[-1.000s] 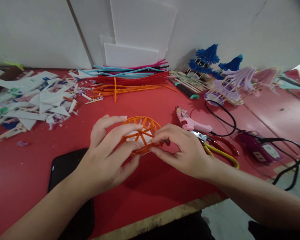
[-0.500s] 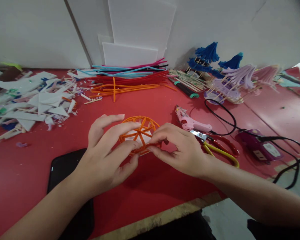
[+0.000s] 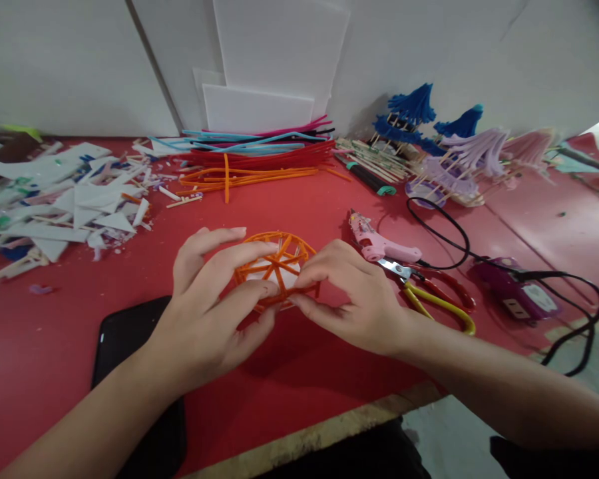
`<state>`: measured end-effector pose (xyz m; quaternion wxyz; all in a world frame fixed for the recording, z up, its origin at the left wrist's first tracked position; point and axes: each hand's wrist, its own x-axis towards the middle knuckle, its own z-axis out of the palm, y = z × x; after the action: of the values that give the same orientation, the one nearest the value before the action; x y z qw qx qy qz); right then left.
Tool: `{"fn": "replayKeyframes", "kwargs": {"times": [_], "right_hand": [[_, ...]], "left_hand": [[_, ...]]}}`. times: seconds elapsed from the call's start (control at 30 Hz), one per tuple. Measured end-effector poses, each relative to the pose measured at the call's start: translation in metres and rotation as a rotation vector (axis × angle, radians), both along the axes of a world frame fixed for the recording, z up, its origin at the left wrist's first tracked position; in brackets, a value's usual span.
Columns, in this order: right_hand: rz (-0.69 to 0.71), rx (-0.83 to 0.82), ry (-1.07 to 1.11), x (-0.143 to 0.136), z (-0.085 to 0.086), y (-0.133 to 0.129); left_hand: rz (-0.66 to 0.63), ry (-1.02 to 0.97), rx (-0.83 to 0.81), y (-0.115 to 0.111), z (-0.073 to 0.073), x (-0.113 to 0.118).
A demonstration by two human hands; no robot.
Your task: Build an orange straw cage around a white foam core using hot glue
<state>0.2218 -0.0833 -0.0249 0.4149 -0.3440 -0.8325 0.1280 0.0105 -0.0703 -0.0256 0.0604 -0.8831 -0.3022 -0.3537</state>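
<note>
Between my hands at the middle of the table is a round orange pipe-cleaner frame [image 3: 278, 261], with spokes crossing at its centre and white pieces inside. My left hand [image 3: 219, 289] grips it from the left, its fingers lying over the rim and top. From the right, my right hand [image 3: 352, 296] pinches an orange strip at the near right of the rim between thumb and fingertips. The fingers hide part of the rim. A black phone [image 3: 134, 332] lies partly under my left forearm.
A pink glue gun [image 3: 384, 245] and red-and-yellow-handled pliers [image 3: 439, 306] lie right of my hands, near a corded purple power socket [image 3: 516, 293]. Orange pipe cleaners [image 3: 259, 177] lie behind. White scraps [image 3: 84, 206] fill the left; small blue-roofed models [image 3: 412, 110] stand back right.
My right hand has shifted very slightly left along the near rim, still pinching. The left hand keeps its hold, and the view has moved a little.
</note>
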Motion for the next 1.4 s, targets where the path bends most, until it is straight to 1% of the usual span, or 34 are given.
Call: {"fn": "replayKeyframes", "kwargs": {"times": [0.13,0.23,0.43,0.67,0.8,0.87,1.1,1.4], "right_hand": [[-0.038,0.064,-0.038,0.0015,-0.0016,0.0029],[-0.064,0.077,-0.081,0.0028,-0.002,0.0041],[-0.037,0.076,-0.092,0.0043,-0.003,0.0059],[-0.009,0.08,-0.091,0.0079,-0.0054,0.0086],[-0.006,0.081,-0.078,0.0077,-0.0075,0.0093],[-0.008,0.079,-0.075,0.0073,-0.0078,0.0092],[-0.018,0.059,-0.069,0.0075,-0.0079,0.0082],[-0.034,0.041,-0.061,0.0058,-0.0085,0.0074]], "left_hand": [[0.001,0.007,0.005,-0.0003,0.0006,0.0005],[0.007,0.017,-0.015,-0.0005,0.0018,0.0008],[0.006,0.031,-0.01,0.002,0.0035,-0.0046],[0.052,-0.006,-0.011,0.0031,0.0015,-0.0085],[0.013,0.051,0.064,0.0025,0.0025,-0.0078],[0.019,0.039,0.072,0.0023,0.0026,-0.0068],[0.061,-0.004,0.023,0.0022,0.0006,-0.0034],[0.045,-0.007,-0.029,0.0028,-0.0006,-0.0032]]}}
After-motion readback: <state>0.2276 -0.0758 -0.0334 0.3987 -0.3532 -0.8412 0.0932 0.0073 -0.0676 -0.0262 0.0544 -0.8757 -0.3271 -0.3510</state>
